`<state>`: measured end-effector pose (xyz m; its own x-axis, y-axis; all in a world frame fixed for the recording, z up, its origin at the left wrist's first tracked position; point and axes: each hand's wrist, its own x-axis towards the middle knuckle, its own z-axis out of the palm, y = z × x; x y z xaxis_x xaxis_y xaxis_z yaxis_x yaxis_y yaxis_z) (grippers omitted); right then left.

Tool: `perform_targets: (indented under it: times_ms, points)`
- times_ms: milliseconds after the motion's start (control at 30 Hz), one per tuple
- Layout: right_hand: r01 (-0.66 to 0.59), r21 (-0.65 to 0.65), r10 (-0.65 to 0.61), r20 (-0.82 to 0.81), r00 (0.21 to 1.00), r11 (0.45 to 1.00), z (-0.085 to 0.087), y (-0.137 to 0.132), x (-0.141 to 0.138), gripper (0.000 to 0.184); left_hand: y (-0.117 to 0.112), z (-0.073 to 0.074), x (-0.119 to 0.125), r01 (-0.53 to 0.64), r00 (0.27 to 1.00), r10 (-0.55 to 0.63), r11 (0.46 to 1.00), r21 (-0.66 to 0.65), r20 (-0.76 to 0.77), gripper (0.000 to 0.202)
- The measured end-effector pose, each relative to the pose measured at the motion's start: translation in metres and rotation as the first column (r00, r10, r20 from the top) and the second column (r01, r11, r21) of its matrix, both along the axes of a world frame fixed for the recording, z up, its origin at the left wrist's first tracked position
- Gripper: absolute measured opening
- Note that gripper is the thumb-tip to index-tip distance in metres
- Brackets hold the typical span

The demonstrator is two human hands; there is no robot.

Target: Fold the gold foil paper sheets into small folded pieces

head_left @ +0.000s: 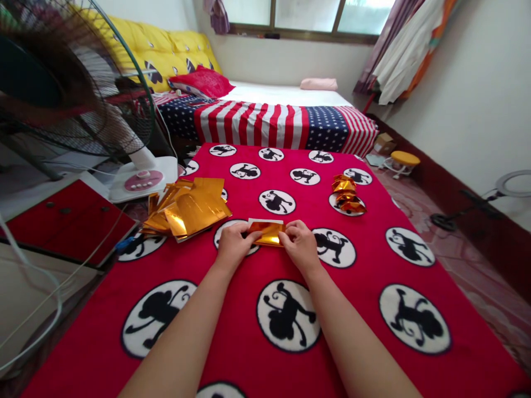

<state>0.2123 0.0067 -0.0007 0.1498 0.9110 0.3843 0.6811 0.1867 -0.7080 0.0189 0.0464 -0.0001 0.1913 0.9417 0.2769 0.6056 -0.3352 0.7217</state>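
A small sheet of gold foil paper [269, 234], partly folded over, lies between my hands on the red cloth; a pale strip shows along its far edge. My left hand [235, 241] pinches its left end, thumb on top. At the right end, my right hand [301, 243] grips it the same way, fingers closed. To the left lies a loose pile of flat gold foil sheets [194, 210]. Several folded gold foil pieces [346, 194] stand in a short row on the right side of the cloth.
The red cloth [352, 331] with monkey prints covers the table. A fan [143, 174] stands at the left beside a red-topped cabinet [70, 215]. Behind is a bed [265, 121] with a striped cover. A yellow stool [404, 159] is on the floor at right.
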Motion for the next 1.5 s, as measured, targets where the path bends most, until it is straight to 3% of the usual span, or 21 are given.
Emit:
perform_targets:
  times_ms: [100, 200, 333, 500, 600, 700, 800, 867, 1067, 1233, 1500]
  points:
    - [0.211, -0.038, -0.205, 0.127, 0.97, 0.977, -0.003, 0.003, -0.01, 0.019, -0.002, 0.001, 0.013, -0.189, 0.953, 0.214, 0.973, 0.129, -0.215, 0.023]
    - [0.291, -0.081, -0.266, 0.229, 0.936, 0.953, -0.001, 0.004, -0.016, 0.016, -0.004, 0.005, 0.017, -0.239, 0.905, 0.277, 0.959, 0.153, -0.322, 0.023]
    - [0.355, -0.143, -0.319, 0.225, 0.921, 0.924, 0.004, 0.006, -0.021, 0.017, -0.004, 0.005, 0.017, -0.265, 0.886, 0.299, 0.954, 0.141, -0.354, 0.026]
    - [0.421, -0.276, -0.416, 0.079, 0.906, 0.864, 0.007, 0.01, -0.026, 0.012, -0.003, 0.003, 0.017, -0.298, 0.909, 0.314, 0.949, 0.1, -0.273, 0.042]
    - [0.368, -0.233, -0.406, -0.142, 0.903, 0.9, 0.0, 0.012, -0.026, 0.023, -0.001, 0.003, 0.015, -0.297, 0.93, 0.305, 0.952, 0.069, -0.203, 0.055]
    - [0.222, -0.155, -0.269, -0.429, 0.862, 0.963, -0.009, 0.012, -0.023, 0.032, 0.001, 0.001, 0.011, -0.29, 0.95, 0.291, 0.957, 0.021, -0.116, 0.062]
    - [0.114, -0.09, -0.146, -0.591, 0.794, 0.989, -0.012, 0.011, -0.019, 0.034, 0.002, -0.001, 0.006, -0.241, 0.97, 0.243, 0.968, -0.072, 0.012, 0.045]
    - [0.053, -0.079, -0.09, -0.609, 0.788, 0.995, -0.011, 0.009, -0.018, 0.031, 0.002, -0.003, 0.004, -0.18, 0.976, 0.193, 0.976, -0.125, 0.104, 0.03]
    - [0.012, -0.11, -0.07, -0.538, 0.84, 0.994, -0.01, 0.006, -0.015, 0.029, 0.001, -0.003, 0.004, -0.128, 0.947, 0.172, 0.977, -0.172, 0.271, 0.03]
    - [0.051, -0.111, -0.101, -0.512, 0.853, 0.992, -0.01, 0.006, -0.015, 0.034, -0.001, -0.004, 0.007, -0.008, 0.847, 0.19, 0.938, -0.346, 0.497, 0.036]
    - [0.063, -0.089, -0.101, -0.529, 0.842, 0.994, -0.003, 0.004, -0.018, 0.037, -0.003, -0.001, 0.006, -0.036, 0.831, 0.214, 0.942, -0.335, 0.514, 0.037]
